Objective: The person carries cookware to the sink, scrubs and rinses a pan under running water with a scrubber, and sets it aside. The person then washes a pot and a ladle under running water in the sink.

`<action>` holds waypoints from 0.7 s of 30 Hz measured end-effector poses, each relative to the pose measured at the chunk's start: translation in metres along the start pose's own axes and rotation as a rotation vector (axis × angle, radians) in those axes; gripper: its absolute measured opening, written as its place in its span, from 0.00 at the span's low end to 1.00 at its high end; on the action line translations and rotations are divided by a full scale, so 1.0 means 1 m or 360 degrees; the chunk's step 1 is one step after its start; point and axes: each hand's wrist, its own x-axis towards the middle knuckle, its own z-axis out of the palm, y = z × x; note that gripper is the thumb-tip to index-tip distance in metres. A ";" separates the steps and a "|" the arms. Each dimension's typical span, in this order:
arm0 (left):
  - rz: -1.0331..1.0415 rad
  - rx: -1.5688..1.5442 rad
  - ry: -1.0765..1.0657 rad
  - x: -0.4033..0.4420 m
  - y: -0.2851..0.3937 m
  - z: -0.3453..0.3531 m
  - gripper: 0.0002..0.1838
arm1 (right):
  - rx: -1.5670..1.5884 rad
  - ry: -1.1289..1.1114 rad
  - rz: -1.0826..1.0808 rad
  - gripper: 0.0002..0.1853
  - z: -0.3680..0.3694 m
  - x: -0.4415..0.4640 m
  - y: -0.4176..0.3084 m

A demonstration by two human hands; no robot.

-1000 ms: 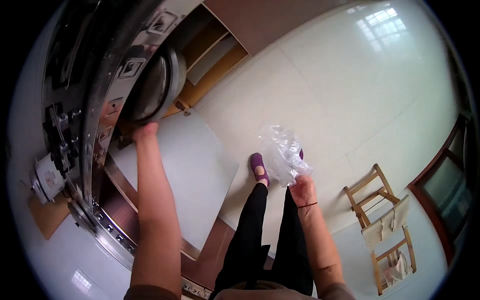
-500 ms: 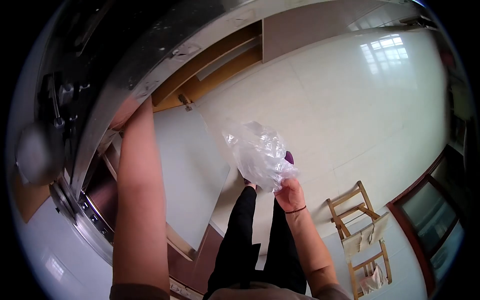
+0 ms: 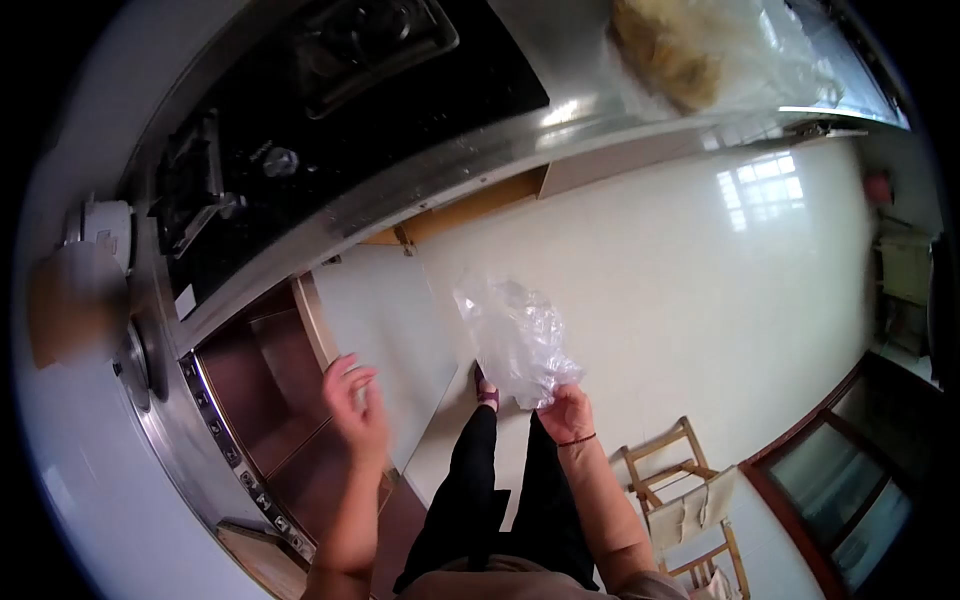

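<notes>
My right hand [image 3: 567, 412] pinches the lower end of a crumpled clear plastic bag [image 3: 515, 335]. The bag puffs upward from my fingers, above the floor and my feet. On the other side, my left hand [image 3: 355, 400] is in the air with its fingers loosely bent and apart, nothing visible in it. It is near the edge of an open pale cabinet door [image 3: 385, 310], in front of the dark red cabinet interior [image 3: 265, 375]. Whether it touches the door I cannot tell.
Above the cabinet runs a metal counter edge [image 3: 430, 185] with a black gas stove [image 3: 400, 120]. A plastic bag with yellowish contents [image 3: 680, 60] lies on the counter. A wooden folding chair [image 3: 690, 500] stands at right, beside a red-framed glass door [image 3: 850, 480].
My left hand has come out from under the counter and down in front of the cabinet. My right hand still grips the bag, shifted slightly lower in view. The view now takes in more counter.
</notes>
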 end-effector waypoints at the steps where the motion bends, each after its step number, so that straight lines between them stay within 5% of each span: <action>1: 0.0342 0.0363 0.0113 -0.003 -0.011 -0.028 0.21 | 0.0011 0.0031 0.0009 0.28 0.001 -0.006 0.000; 5: -0.1446 -0.0643 0.0802 -0.039 -0.075 -0.093 0.20 | -0.0024 0.0019 -0.0011 0.29 0.004 -0.037 -0.004; 7: -0.1978 -0.1093 0.0803 -0.084 -0.178 -0.102 0.19 | 0.0014 0.0065 -0.0019 0.28 0.003 -0.056 -0.011; 10: -0.2131 -0.1330 0.0452 -0.085 -0.147 -0.064 0.20 | 0.0051 0.0120 -0.0072 0.26 -0.007 -0.088 -0.029; 12: -0.2426 -0.1834 0.0538 -0.067 -0.095 -0.051 0.23 | 0.0140 0.0146 -0.0042 0.27 -0.020 -0.110 -0.042; 17: -0.2393 -0.1746 0.0654 -0.063 -0.084 0.016 0.20 | 0.0367 0.0098 -0.0237 0.21 -0.063 -0.154 -0.060; 21: -0.2341 -0.1998 0.0287 -0.044 -0.103 0.095 0.18 | 0.0378 0.0271 -0.0471 0.23 -0.063 -0.201 -0.076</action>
